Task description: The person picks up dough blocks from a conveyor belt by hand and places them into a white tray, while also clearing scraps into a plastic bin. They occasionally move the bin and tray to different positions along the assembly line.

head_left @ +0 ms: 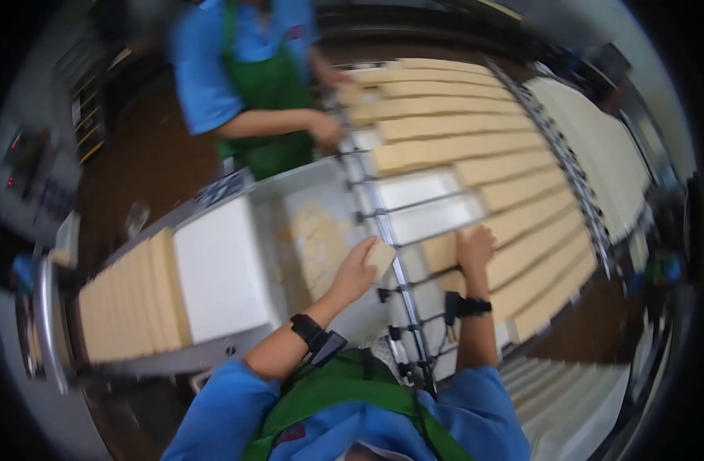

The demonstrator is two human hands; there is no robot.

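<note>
My left hand (355,275) is closed on a small pale yellow slab (380,260), held over the near right side of a grey bin (289,180). Flat pale yellow pieces (315,234) lie in the bottom of that bin. My right hand (476,249) is over the rows of long pale yellow slabs (525,250), at the end of one row. Its fingers are blurred, so I cannot see whether they grip a slab. Beside it, a short slab (438,252) lies in its row.
Metal rails (402,280) with black fittings run between bin and rows. White strips (433,219) show between some rows. Left of the bin are a white board (220,269) and upright stacked slabs (133,296). Across from me, a co-worker in a green apron (267,111) reaches toward the rows.
</note>
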